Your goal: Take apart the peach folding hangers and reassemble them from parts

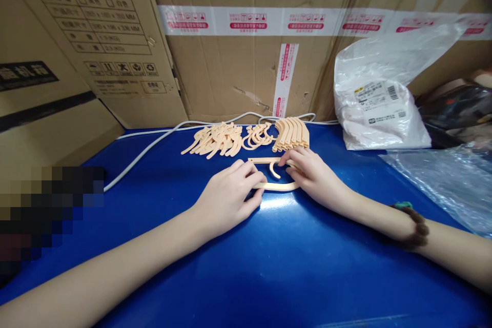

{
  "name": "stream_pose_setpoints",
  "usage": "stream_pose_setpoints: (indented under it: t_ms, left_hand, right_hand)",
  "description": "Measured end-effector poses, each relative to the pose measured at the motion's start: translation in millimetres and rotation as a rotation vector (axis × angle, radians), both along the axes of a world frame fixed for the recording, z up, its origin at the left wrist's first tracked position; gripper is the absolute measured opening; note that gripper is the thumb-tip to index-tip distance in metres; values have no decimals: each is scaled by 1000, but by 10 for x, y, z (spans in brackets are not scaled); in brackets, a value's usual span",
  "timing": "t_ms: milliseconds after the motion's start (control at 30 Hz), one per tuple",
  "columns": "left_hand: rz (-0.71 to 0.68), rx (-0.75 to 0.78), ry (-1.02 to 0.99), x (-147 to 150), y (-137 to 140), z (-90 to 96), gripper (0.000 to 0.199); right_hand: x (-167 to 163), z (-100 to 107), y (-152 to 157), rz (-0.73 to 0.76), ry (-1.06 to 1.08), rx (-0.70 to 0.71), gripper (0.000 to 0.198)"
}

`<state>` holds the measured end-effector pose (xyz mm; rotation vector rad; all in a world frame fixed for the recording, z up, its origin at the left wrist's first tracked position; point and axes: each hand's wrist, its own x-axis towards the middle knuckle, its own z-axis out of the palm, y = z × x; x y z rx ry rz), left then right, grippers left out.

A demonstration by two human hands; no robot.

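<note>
Left hand (pixel 234 192): angled inward, my fingers pinching the left end of the curved bar (pixel 279 186).
Right hand (pixel 311 171): bent over its other end; whether I'm pinching, I can't tell.
Curved bar: between my hands, beside the hook (pixel 274 170).

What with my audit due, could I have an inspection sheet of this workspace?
Surface: glossy blue tabletop.
Job's things: curved cream strip; small cream hook between it and a straight cream bar; farther back, loose curved pieces, clustered hooks and stacked curved bars.
Clutter: labelled white plastic bag and clear plastic sheet, right.
Hands: left hand holds the curved cream strip; right hand at its other end, grip partly hidden.
Cables: white cable across the back and down the left.
Surroundings: cardboard boxes behind and left; far left pixelated.
</note>
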<state>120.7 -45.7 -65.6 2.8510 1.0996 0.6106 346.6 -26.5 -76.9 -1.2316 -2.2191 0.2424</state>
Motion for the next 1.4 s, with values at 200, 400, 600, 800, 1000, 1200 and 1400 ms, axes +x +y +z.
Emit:
stream_pose_setpoints:
  t_ms: [200, 400, 600, 800, 1000, 1200, 1400]
  left_hand:
    - [18, -25, -32, -8, 17, -20, 20]
    - [49, -102, -83, -17, 29, 12, 15]
    - [43, -110, -96, -13, 29, 20, 13]
    - [46, -89, -88, -10, 43, 14, 13]
    - [52, -114, -103, -4, 32, 13, 16]
    - [40, -124, -117, 3, 47, 7, 19]
    - [44, -137, -114, 6, 46, 18, 12]
  right_hand:
    - [8, -4, 18, 3, 8, -13, 21]
    - [19, -10, 26, 20, -3, -26, 21]
    - [-18, 38, -51, -7, 36, 49, 18]
    - [-85, 129, -176, 140, 7, 109, 9]
    - [-82, 102, -191, 184, -189, 124, 13]
    - [-84, 88, -175, 232, -211, 110, 19]
    - [-81, 81, -177, 258, -221, 110, 19]
